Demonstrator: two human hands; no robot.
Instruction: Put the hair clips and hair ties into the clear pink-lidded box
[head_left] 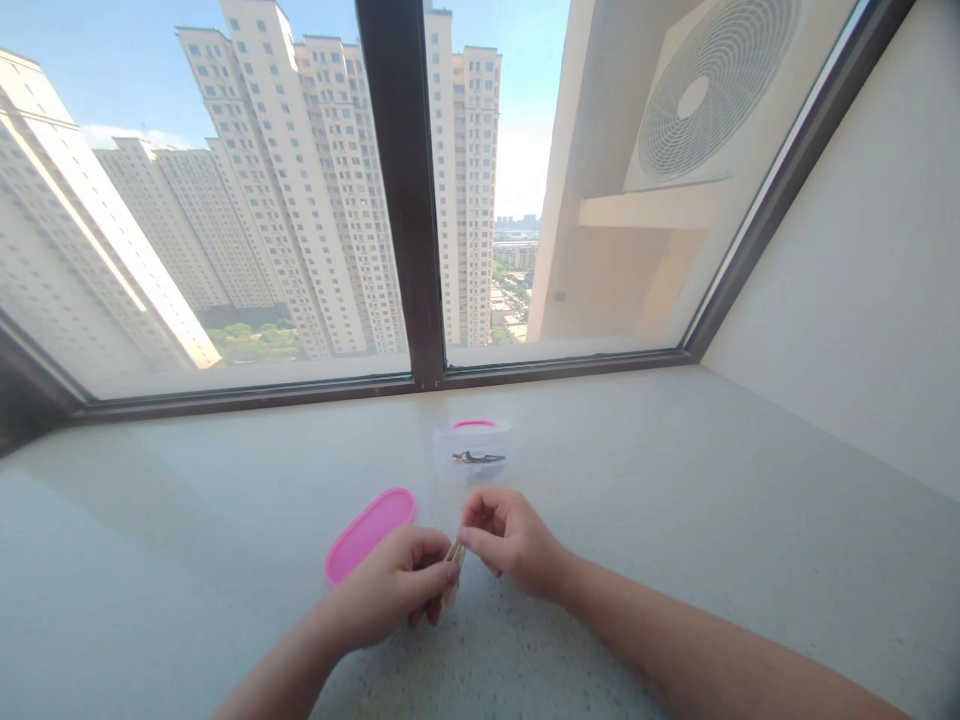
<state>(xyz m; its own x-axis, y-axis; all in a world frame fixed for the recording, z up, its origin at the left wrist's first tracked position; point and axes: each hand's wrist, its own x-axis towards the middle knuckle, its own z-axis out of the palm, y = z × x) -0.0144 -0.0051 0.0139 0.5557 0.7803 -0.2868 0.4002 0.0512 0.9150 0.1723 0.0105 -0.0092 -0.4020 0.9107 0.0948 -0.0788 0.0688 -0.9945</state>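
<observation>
Pale thin sticks (pixel 454 553), bunched and tilted above the window ledge (pixel 675 500), are held in your left hand's (pixel 401 585) closed grip; your right hand (pixel 517 540) meets their upper ends, whether pinching or just touching I cannot tell. You seem to be handling the bunch's tips, which calls for steady left pressure and light right fingers. Beyond lie the pink lid (pixel 367 535), then the clear container (pixel 442 457).

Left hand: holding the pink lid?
No, the left hand pinches thin, pale sticks, while the pink lid lies on the windowsill.
</observation>
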